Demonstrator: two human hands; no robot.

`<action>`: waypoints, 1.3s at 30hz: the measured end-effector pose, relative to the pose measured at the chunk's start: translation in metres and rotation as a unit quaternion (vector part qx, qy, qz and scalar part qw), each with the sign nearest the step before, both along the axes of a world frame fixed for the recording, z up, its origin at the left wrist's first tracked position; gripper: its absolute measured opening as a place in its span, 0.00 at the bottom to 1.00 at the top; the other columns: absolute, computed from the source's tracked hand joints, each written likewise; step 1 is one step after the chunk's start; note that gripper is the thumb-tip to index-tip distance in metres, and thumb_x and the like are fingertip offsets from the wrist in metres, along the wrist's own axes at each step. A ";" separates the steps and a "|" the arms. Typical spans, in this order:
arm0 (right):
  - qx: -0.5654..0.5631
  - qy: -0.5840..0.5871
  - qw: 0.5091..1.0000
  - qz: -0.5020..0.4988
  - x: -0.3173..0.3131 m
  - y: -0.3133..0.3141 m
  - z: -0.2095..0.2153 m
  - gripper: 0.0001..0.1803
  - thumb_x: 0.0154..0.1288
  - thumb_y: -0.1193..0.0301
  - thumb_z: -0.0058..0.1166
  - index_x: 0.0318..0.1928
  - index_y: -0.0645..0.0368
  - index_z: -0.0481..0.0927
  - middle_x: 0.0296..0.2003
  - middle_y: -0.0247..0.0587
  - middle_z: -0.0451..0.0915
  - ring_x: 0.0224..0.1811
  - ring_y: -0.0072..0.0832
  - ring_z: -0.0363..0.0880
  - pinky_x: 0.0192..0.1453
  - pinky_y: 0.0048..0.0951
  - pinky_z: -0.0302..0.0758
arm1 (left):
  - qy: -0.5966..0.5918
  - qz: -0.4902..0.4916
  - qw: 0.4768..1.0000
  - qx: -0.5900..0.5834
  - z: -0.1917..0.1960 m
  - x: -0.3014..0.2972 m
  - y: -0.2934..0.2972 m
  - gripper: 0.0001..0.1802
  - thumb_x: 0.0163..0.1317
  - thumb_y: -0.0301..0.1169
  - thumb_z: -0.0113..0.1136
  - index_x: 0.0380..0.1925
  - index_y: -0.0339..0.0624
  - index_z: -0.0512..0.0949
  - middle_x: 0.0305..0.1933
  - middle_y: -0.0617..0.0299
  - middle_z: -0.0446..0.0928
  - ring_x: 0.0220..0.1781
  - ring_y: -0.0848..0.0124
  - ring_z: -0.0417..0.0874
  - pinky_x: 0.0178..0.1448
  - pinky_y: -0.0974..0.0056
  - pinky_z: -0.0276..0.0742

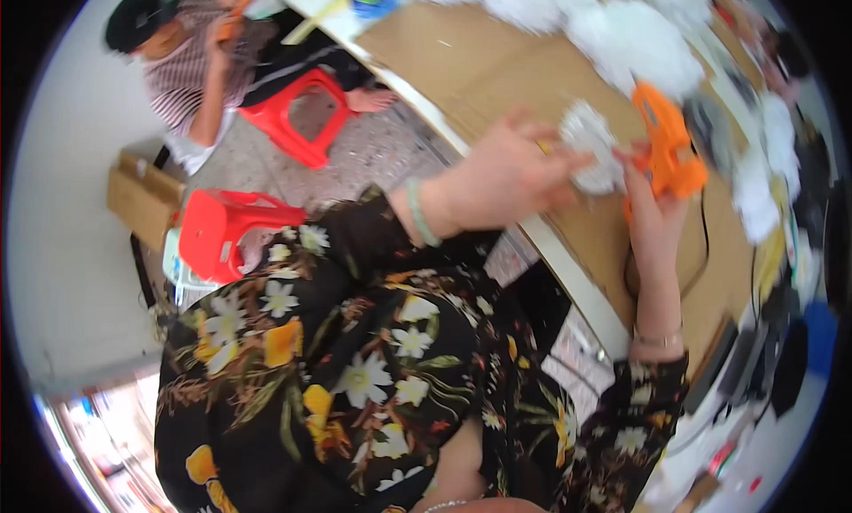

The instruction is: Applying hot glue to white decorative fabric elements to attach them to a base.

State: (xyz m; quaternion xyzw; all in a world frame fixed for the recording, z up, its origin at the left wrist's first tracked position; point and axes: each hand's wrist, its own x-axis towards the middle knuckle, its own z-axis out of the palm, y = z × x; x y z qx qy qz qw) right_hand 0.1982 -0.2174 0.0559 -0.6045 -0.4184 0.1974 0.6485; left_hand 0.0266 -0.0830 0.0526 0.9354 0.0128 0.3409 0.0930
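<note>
Over the cardboard-covered desk (479,60), white fluffy heaps (639,34) lie beyond both hands. Right hand (652,202), grip wrapped around an orange glue gun (666,140). Left hand (515,171), fingers pinching a small white fluffy piece (590,145), which touches the gun's left side.

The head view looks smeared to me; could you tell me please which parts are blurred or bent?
Head view: motion blur softens the left hand, the white fluffy piece it pinches, and the white heaps along the cardboard-covered table; the right hand with the orange glue gun is a little sharper; the fisheye bends the table edge and blackens the corners.
</note>
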 end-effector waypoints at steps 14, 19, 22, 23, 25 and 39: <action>-0.096 -0.009 0.994 0.051 0.013 -0.081 0.057 0.18 0.58 0.70 0.55 0.48 0.66 0.75 0.40 0.41 0.78 0.44 0.28 0.78 0.48 0.29 0.70 | 0.003 0.030 0.970 -0.242 0.003 -0.013 0.014 0.20 0.58 0.24 0.60 0.52 0.42 0.76 0.37 0.61 0.82 0.39 0.61 0.81 0.48 0.64 0.76; -0.196 0.052 0.970 0.132 0.006 -0.084 0.048 0.16 0.59 0.72 0.55 0.47 0.63 0.75 0.39 0.39 0.79 0.42 0.25 0.76 0.46 0.27 0.70 | -0.009 -0.006 0.995 -0.103 0.006 -0.004 0.012 0.21 0.54 0.24 0.61 0.51 0.43 0.76 0.32 0.61 0.81 0.38 0.60 0.82 0.52 0.59 0.76; -0.222 0.070 0.962 0.142 0.002 -0.077 0.048 0.16 0.60 0.71 0.56 0.48 0.62 0.75 0.39 0.37 0.79 0.41 0.22 0.74 0.44 0.25 0.69 | -0.008 -0.005 0.996 -0.092 0.007 -0.003 0.013 0.21 0.54 0.23 0.60 0.50 0.44 0.76 0.31 0.61 0.82 0.37 0.60 0.82 0.54 0.58 0.75; -0.239 0.064 0.958 0.143 0.001 -0.074 0.048 0.15 0.61 0.71 0.56 0.48 0.62 0.75 0.38 0.37 0.79 0.40 0.20 0.74 0.43 0.23 0.69 | -0.011 -0.003 0.996 -0.094 0.007 -0.003 0.013 0.20 0.54 0.22 0.60 0.50 0.44 0.75 0.31 0.61 0.82 0.37 0.60 0.82 0.54 0.59 0.75; -0.242 0.065 0.957 0.149 0.000 -0.069 0.046 0.15 0.62 0.70 0.57 0.48 0.62 0.75 0.38 0.36 0.79 0.40 0.20 0.74 0.42 0.23 0.69 | -0.010 -0.007 0.996 -0.094 0.006 -0.003 0.013 0.20 0.55 0.22 0.59 0.50 0.44 0.75 0.32 0.61 0.83 0.37 0.60 0.82 0.54 0.59 0.75; -0.263 0.068 0.945 0.180 0.000 -0.058 0.039 0.17 0.65 0.70 0.58 0.51 0.62 0.72 0.42 0.35 0.76 0.43 0.24 0.78 0.46 0.25 0.73 | -0.005 -0.034 0.999 -0.023 0.011 0.004 0.027 0.20 0.54 0.20 0.58 0.49 0.45 0.76 0.33 0.62 0.83 0.41 0.58 0.82 0.54 0.58 0.75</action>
